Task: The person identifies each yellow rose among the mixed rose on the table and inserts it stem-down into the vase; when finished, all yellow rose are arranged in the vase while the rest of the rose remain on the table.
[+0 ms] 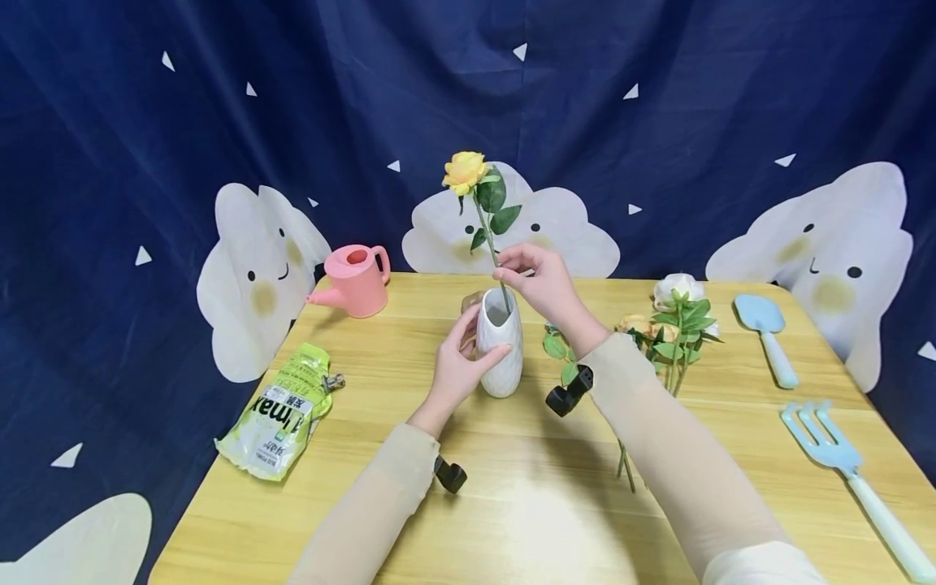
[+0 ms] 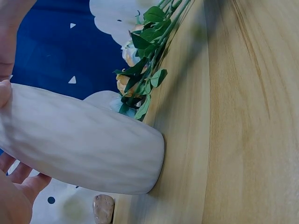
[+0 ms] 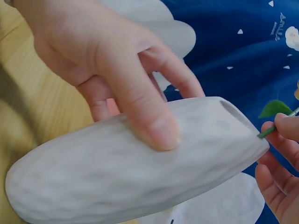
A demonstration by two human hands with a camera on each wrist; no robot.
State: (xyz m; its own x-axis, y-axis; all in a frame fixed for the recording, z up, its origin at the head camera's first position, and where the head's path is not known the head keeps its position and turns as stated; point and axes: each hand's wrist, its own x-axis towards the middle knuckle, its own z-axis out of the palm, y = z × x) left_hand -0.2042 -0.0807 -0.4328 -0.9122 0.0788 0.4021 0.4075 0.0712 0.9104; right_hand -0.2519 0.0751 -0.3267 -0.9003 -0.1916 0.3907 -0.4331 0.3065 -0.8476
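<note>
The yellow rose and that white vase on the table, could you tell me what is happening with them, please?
A person's left hand grips the white textured ceramic vase, which stands upright on the light wooden table. The right hand pinches the green stem of the yellow artificial rose, whose lower end sits inside the vase mouth. More artificial flowers lie on the table to the right.

Other things on the pale wooden tabletop

A pink plastic watering can stood at the far left, and a green printed refill pouch lay near the left edge. A bunch of white and peach artificial flowers lay right of centre. A light blue trowel and light blue garden fork lay along the right side. A navy cloud-printed cloth hung behind.
</note>
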